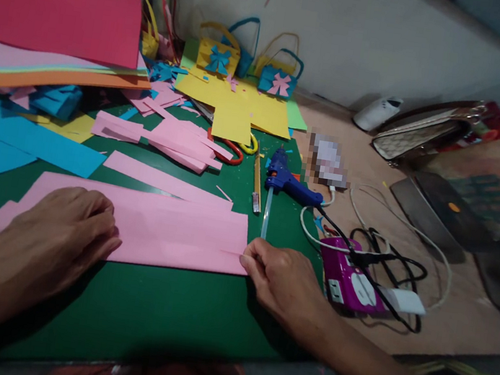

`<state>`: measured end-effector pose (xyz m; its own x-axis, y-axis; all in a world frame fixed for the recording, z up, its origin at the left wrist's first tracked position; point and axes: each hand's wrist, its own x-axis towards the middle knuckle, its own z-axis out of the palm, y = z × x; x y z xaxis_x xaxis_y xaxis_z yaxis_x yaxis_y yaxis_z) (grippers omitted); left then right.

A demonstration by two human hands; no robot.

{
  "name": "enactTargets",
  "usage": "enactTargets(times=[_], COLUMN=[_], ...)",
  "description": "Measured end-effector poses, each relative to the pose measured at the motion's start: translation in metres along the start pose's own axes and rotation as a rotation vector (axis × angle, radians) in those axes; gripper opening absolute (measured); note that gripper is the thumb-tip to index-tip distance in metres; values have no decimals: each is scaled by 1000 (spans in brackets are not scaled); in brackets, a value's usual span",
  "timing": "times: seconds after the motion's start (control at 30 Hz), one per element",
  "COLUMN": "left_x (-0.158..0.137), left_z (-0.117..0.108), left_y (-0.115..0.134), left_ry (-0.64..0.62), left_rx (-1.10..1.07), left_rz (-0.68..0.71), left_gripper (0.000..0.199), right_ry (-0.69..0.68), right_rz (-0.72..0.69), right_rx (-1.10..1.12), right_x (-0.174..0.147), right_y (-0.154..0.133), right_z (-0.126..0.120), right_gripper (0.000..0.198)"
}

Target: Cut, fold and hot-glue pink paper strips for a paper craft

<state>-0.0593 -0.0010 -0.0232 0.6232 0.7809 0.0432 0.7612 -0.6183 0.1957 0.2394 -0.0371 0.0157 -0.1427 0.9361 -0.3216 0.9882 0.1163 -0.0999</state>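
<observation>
A folded sheet of pink paper point(178, 230) lies lengthwise on the green table top point(142, 309). Curled fingers of my left hand point(71, 217) press down on its left part, with the thumb at the lower edge. At the paper's right end, my right hand point(281, 274) pinches the lower corner between thumb and forefinger. Just beyond the sheet rests a narrow pink strip point(166, 180). A blue glue gun point(295, 185) with a clear glue stick lies past my right hand, beside a yellow cutter knife point(257, 179).
Pink paper pieces point(176, 142) partly cover red-handled scissors point(231, 152). Blue sheets point(26, 141) and a stack of coloured paper point(59, 15) occupy the left. Small paper bags point(217, 57) stand at the back. On the right are a purple power socket point(349, 280), tangled cables and a handbag point(408, 133).
</observation>
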Motion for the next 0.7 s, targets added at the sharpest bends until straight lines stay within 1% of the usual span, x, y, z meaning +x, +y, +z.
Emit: enactTargets(times=[0.1, 0.17, 0.23, 0.3, 0.37, 0.43, 0.47, 0.53, 0.6, 0.7], left_x=[1, 2, 1, -1, -4, -5, -5, -3, 1, 4], left_z=[-1, -2, -5, -10, -14, -17, -17, -15, -12, -9], left_y=[2, 4, 7, 12, 18, 23, 26, 28, 29, 29], left_ry=[-15, -2, 4, 34, 70, 78, 57, -5, -47, -55], left_rx=[36, 58, 92, 146, 222, 293, 321, 356, 385, 429], left_rz=[22, 12, 3, 20, 73, 169, 224, 316, 362, 402], left_gripper=[32, 33, 33, 29, 29, 47, 57, 70, 75, 76], right_ry=[14, 60, 151, 269, 389, 469, 489, 491, 471, 431], right_rz=[-33, -72, -128, -241, -383, -510, -553, -608, -621, -632], right_rx=[-66, -150, -273, -404, -520, -617, -660, -724, -757, -751], right_x=[1, -1, -4, -9, -13, -16, -16, -16, -16, -16], right_y=[0, -1, -3, -6, -10, -13, -14, -17, -20, -23], right_z=[0, 1, 3, 5, 8, 11, 12, 15, 16, 15], right_gripper=[20, 20, 16, 14, 30, 50, 57, 68, 75, 73])
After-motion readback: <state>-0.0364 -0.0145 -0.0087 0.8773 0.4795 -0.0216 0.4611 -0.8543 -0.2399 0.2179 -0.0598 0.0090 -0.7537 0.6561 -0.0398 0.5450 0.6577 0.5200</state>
